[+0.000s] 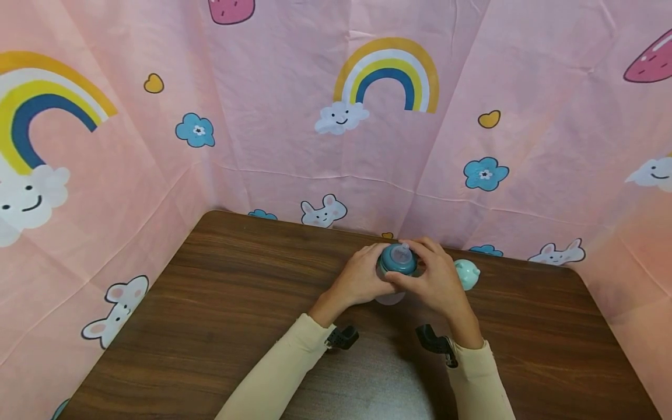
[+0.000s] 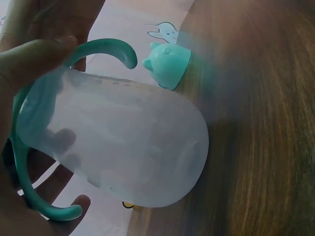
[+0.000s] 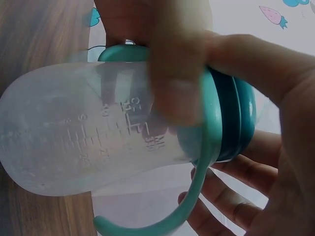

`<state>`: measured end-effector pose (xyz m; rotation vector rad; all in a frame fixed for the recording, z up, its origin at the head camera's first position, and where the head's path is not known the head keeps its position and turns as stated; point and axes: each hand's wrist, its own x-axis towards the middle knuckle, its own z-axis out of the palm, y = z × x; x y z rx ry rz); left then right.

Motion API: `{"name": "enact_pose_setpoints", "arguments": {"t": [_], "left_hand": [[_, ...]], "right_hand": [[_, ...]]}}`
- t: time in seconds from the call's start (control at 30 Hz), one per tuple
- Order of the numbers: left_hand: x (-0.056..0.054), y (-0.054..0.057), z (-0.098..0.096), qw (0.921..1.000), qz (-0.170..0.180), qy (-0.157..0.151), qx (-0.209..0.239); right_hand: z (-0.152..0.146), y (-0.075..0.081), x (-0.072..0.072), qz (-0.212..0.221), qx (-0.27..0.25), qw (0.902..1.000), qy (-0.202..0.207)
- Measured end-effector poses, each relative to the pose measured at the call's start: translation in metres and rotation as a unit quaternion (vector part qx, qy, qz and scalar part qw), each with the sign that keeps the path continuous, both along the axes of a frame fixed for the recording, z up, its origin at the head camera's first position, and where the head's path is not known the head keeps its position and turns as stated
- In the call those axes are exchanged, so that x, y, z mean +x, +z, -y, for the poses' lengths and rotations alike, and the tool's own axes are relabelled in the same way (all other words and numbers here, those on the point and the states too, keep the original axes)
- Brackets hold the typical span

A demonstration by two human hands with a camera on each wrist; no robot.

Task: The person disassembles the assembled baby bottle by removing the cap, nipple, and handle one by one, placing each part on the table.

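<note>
A translucent baby bottle (image 2: pixel 133 142) stands upright near the back of the table, with measuring marks on its side and a light green two-handled ring (image 3: pixel 198 187) around its neck. On top are a dark teal collar (image 3: pixel 236 118) and a clear nipple (image 1: pixel 402 254). My left hand (image 1: pixel 362 277) holds the bottle around its neck and handles from the left. From the right, my right hand (image 1: pixel 438 280) grips the collar between thumb and fingers. A mint cap with small ears (image 1: pixel 466 274) sits on the table just right of my right hand.
The brown wooden table (image 1: pixel 220 326) ends at a pink printed cloth (image 1: pixel 294 140) that hangs behind it and along both sides. Black straps (image 1: pixel 343 337) are worn at both wrists, over light sleeves.
</note>
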<state>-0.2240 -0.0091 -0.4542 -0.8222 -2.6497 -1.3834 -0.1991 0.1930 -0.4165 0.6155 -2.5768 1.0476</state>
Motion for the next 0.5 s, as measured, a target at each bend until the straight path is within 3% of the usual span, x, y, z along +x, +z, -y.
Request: {"name": "enact_pose_setpoints", "arguments": {"t": [0.5], "left_hand": [[0.0002,-0.0018,-0.0030,0.9998,-0.014,0.008,0.013]], "right_hand": [[-0.0018,0.0008,-0.0009,0.007,-0.001,1.0000,0.004]]}}
